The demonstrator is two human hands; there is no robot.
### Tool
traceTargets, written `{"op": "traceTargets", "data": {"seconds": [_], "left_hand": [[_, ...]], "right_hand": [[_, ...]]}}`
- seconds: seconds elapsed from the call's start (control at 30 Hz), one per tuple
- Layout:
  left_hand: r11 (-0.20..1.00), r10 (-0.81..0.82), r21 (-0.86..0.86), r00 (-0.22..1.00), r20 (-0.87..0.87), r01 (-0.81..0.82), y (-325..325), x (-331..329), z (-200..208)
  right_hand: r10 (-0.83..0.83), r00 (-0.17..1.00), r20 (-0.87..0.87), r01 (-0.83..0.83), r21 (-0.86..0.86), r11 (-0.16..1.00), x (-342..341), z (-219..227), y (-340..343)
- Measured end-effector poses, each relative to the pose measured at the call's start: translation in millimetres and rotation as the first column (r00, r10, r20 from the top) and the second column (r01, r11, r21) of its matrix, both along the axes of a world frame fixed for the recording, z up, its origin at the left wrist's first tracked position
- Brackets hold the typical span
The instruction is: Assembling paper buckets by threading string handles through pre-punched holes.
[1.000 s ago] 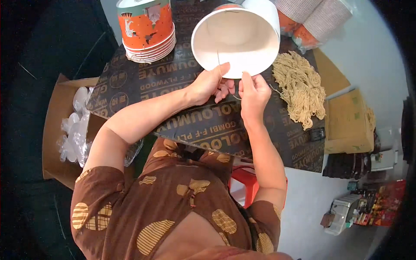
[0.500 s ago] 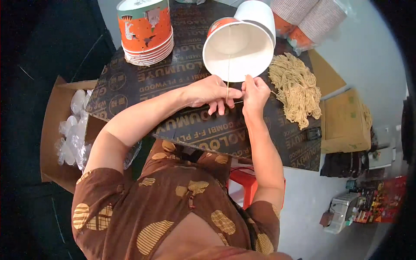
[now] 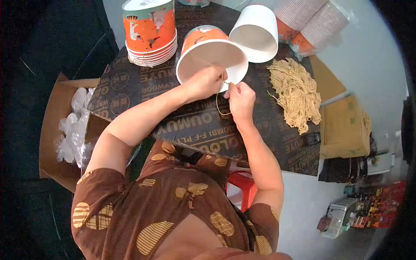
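Observation:
An orange printed paper tub lies on its side, its white mouth facing me. My left hand is curled at that mouth, fingertips partly hidden, closed on a thin tan string. The string runs up inside the tub and hangs in a loop between my hands. Just right of it, my right hand pinches the string between thumb and fingers near the lower rim. A plain white tub lies on its side behind, apart from the orange one.
A stack of printed orange tubs stands at the far left. To the right lies a tangled bundle of tan string. Wrapped stacks of tubs stand at the back right. Cardboard boxes flank the dark plywood table.
The orange tub has moved left, away from the white one. My left hand has gone up to its mouth and curled. My right hand has shifted slightly left and down, and the string now loops.

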State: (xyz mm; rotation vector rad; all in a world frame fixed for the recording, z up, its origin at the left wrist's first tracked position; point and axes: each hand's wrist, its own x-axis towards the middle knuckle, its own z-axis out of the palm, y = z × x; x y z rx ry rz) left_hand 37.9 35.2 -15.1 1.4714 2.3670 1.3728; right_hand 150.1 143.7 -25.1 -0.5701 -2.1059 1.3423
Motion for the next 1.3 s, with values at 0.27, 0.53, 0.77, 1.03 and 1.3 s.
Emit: {"op": "traceTargets", "data": {"seconds": [0.27, 0.53, 0.77, 1.03, 1.3], "left_hand": [[0.981, -0.149, -0.099, 0.974, 0.17, 0.168, 1, -10, -7], [0.98, -0.154, -0.106, 0.978, 0.141, 0.169, 6, -12, -13], [0.988, -0.081, -0.09, 0.925, 0.37, 0.122, 4, -8, -3], [0.989, -0.04, -0.127, 0.974, 0.225, 0.07, 6, -8, -14], [0.965, -0.228, 0.073, 0.676, 0.701, 0.251, 4, -11, -9]], "right_hand": [[0.055, 0.998, 0.041, -0.056, 0.015, 0.998, -1, -6, 2], [0.082, 0.984, 0.159, -0.091, 0.054, 0.994, 1, 8, 6], [0.004, 0.965, 0.262, -0.059, 0.203, 0.977, -2, 3, 17], [0.032, 0.962, 0.272, -0.08, 0.167, 0.983, 1, 14, 13], [0.059, 0.947, 0.316, -0.139, 0.237, 0.961, 0, 4, 21]]}}
